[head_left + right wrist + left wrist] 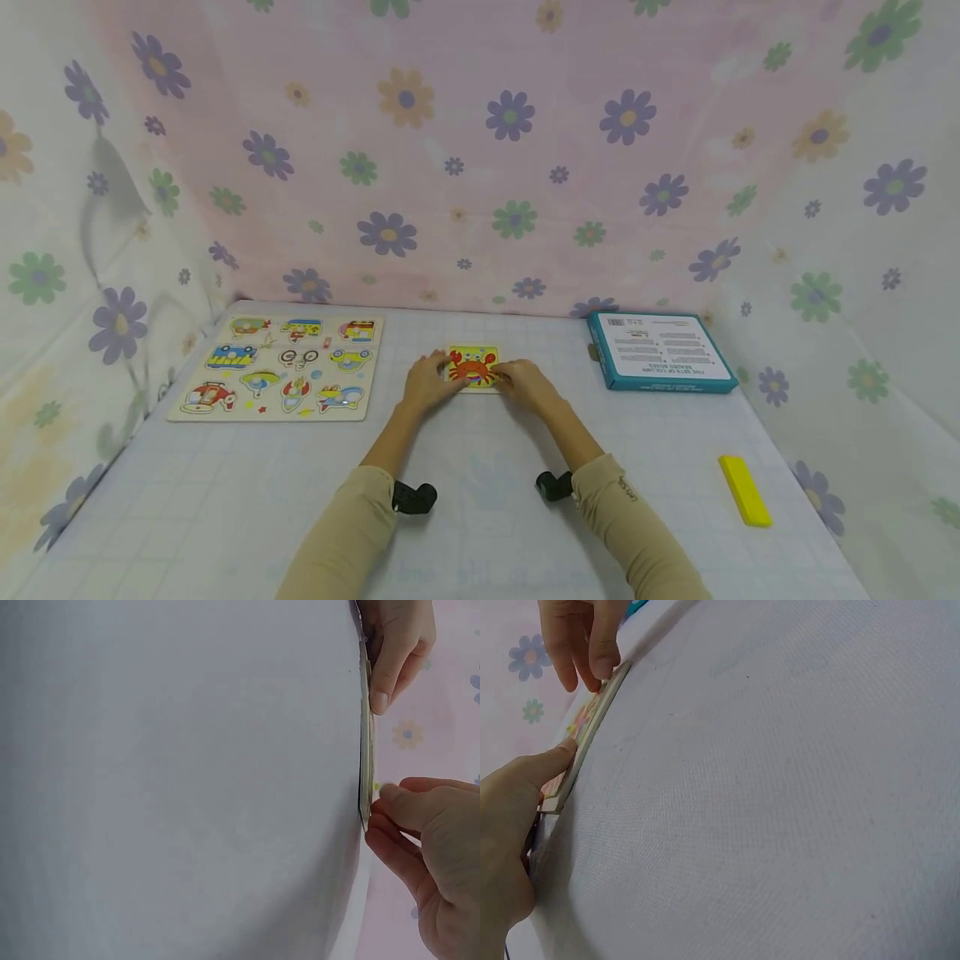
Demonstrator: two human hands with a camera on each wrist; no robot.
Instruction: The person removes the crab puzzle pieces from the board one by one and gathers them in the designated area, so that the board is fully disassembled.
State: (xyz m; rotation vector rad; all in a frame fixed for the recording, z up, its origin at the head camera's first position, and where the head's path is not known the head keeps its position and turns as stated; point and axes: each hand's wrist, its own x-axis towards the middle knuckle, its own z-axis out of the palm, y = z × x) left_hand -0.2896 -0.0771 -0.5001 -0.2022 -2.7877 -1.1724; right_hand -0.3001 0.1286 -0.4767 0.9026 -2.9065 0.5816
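Note:
A small square crab puzzle [473, 367], a red crab on a yellow-green ground, lies near the middle of the table. My left hand [427, 382] grips its left side, the thumb laid over the top face, as the left wrist view shows. At the opposite side my right hand [527, 385] pinches the right edge between thumb and curled fingers. In the right wrist view the puzzle [367, 750] appears edge-on as a thin pale board, with the right hand [431, 847] at its near corner. The fingers hide parts of both side edges.
On the left lies a wooden vehicle puzzle board [273, 368] with several pieces set in it. A teal and white box [662, 352] sits at the back right. A yellow bar [745, 491] lies near the right edge. Flowered cloth [465, 167] hangs behind.

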